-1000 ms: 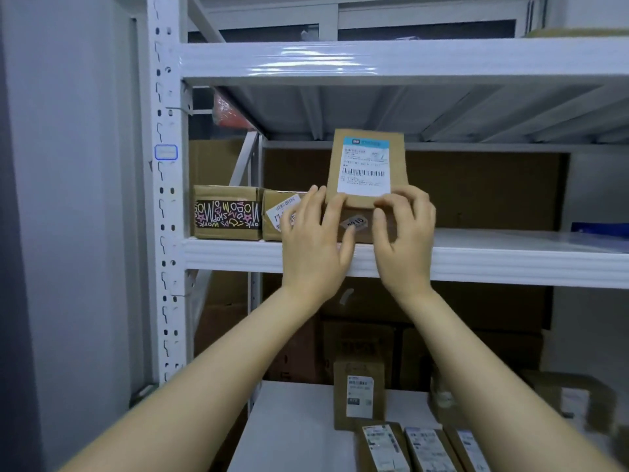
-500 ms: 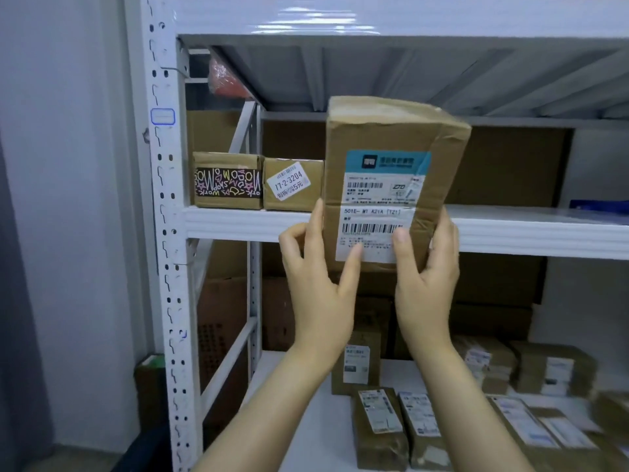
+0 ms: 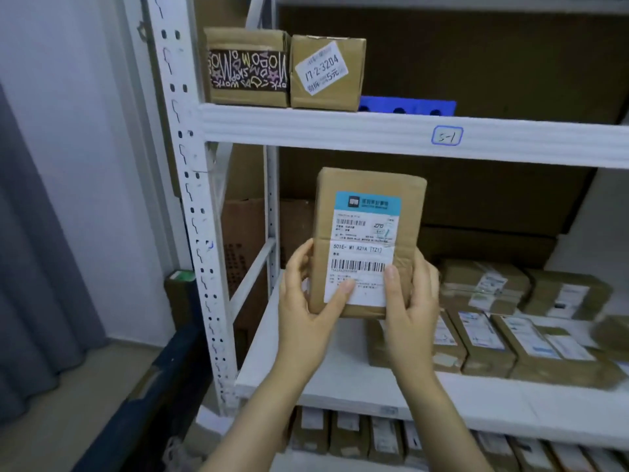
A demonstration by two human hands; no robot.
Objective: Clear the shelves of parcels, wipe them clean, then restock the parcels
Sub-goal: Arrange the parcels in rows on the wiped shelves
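I hold a brown cardboard parcel (image 3: 369, 206) with a white and blue shipping label upright in front of the rack, between the upper and middle shelves. My left hand (image 3: 306, 301) grips its lower left edge and my right hand (image 3: 410, 301) grips its lower right edge, thumbs on the label. On the upper shelf (image 3: 374, 131) stand two small boxes: one with a dark patterned band (image 3: 246, 68) and one with a white sticker (image 3: 326, 71). The middle shelf (image 3: 340, 386) carries several labelled parcels (image 3: 483, 338) on its right.
A blue flat item (image 3: 408, 105) lies on the upper shelf behind the boxes. The white perforated upright (image 3: 194, 212) stands at left, with a grey curtain (image 3: 41, 267) beyond. More parcels (image 3: 374, 437) fill the bottom shelf. A dark bin (image 3: 153, 386) sits on the floor at left.
Both hands have lifted the parcel off the upper shelf and brought it down and toward me. My view has dropped, so the middle and bottom shelves show more.
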